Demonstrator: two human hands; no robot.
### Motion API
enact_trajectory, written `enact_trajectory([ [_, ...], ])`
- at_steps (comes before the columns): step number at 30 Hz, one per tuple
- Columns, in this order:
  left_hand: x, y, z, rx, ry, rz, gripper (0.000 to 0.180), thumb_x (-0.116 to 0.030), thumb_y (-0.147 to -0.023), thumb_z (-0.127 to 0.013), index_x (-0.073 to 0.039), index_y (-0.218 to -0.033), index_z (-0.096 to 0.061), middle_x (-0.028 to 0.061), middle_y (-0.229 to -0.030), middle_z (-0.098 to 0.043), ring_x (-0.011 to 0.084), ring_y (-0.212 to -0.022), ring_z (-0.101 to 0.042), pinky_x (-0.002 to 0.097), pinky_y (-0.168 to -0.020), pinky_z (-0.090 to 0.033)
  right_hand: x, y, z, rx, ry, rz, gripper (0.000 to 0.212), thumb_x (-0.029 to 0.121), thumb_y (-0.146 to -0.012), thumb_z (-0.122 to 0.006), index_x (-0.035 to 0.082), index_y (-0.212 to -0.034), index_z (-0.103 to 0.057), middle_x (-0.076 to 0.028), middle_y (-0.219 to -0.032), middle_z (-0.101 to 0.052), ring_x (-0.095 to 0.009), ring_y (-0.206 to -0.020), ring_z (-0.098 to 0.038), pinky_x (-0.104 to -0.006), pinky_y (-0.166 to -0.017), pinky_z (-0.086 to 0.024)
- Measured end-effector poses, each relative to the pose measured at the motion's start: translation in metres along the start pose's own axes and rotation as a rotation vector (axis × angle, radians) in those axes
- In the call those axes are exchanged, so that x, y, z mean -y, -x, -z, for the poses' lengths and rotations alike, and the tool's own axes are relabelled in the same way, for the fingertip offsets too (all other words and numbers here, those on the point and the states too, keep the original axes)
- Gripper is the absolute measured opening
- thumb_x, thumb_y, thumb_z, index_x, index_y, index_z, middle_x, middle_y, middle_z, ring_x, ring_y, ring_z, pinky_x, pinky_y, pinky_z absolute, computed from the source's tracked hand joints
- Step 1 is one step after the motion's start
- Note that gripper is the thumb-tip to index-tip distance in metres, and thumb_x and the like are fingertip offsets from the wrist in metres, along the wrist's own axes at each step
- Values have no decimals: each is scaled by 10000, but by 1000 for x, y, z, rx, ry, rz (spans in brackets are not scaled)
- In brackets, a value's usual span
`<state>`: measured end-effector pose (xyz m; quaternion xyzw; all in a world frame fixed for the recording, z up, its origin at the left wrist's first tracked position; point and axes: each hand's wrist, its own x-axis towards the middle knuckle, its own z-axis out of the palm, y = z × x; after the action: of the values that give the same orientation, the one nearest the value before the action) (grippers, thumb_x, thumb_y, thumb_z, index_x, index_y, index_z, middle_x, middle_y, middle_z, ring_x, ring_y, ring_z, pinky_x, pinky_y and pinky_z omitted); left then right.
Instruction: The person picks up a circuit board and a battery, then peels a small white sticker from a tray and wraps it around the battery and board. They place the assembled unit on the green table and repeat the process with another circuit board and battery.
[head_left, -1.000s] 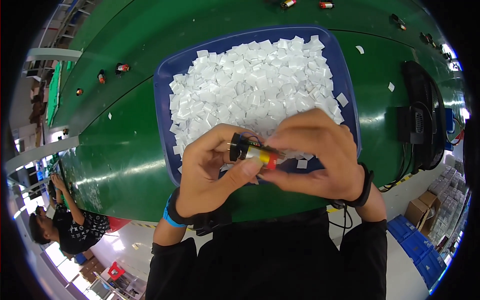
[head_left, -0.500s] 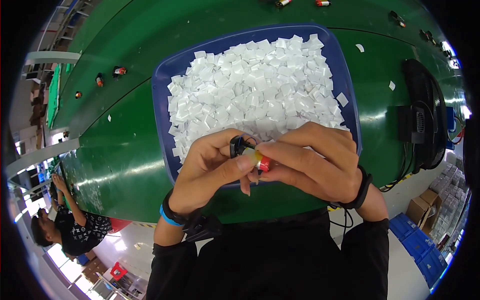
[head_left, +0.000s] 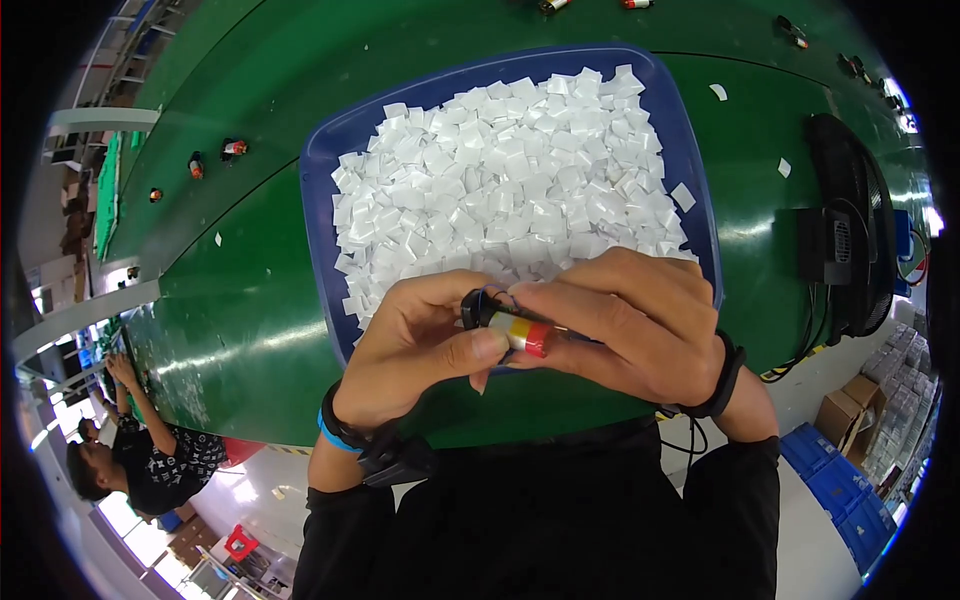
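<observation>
Over the tub's near side, my left hand point(head_left: 405, 345) holds a small cylindrical battery point(head_left: 521, 333) between thumb and fingers. The battery has a silver body, a yellow band and a red end, and it tilts down to the right. A black cap point(head_left: 476, 308) sits at its left end, with thin wires looping from it toward my right index fingertip. My right hand point(head_left: 630, 325) is closed around the battery's red end, index finger above and thumb below. Its other fingers are curled. Right under both hands stands a blue tub point(head_left: 312, 215) heaped with small white squares point(head_left: 500, 170).
More batteries point(head_left: 233, 148) lie on the green table point(head_left: 240, 330) at left and along the far edge. A black fan-like device point(head_left: 850, 230) with cables stands at right. A co-worker point(head_left: 150, 455) works at far left. Blue crates point(head_left: 835, 495) stand on the floor.
The battery has turned in my fingers, so more of its side and red end shows. My right fingertips have shifted slightly, and the left hand has dropped a little.
</observation>
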<state>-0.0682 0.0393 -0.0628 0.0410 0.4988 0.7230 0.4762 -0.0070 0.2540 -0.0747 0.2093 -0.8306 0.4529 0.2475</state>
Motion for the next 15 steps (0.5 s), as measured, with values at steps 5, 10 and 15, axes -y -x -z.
enact_trajectory([
  [5, -5, 2, 0, 15, -55, -23, 300, -111, -903, -711, 40, -1150, -633, 72, -927, -667, 98, -743, -606, 221, -589, -479, -2, 4, -1, -10, -30, 18, 425, 180, -639, -892, 21, -996, -725, -49, -755, -672, -152, -587, -647, -239, -483, -483],
  [10, -8, 3, 2, 36, -118, -20, 303, -95, -894, -722, 37, -1152, -633, 67, -920, -666, 88, -743, -604, 207, -578, -468, -1, 3, -3, -12, -32, 41, 394, 174, -645, -889, 19, -971, -731, -55, -743, -668, -150, -560, -635, -237, -467, -472],
  [15, -9, 3, 0, 15, -164, -66, 282, -90, -900, -715, 39, -1138, -634, 73, -937, -668, 83, -737, -604, 204, -570, -465, -1, 2, -2, 9, -61, 21, 386, 166, -660, -881, 15, -981, -730, -60, -737, -663, -150, -553, -628, -240, -467, -471],
])
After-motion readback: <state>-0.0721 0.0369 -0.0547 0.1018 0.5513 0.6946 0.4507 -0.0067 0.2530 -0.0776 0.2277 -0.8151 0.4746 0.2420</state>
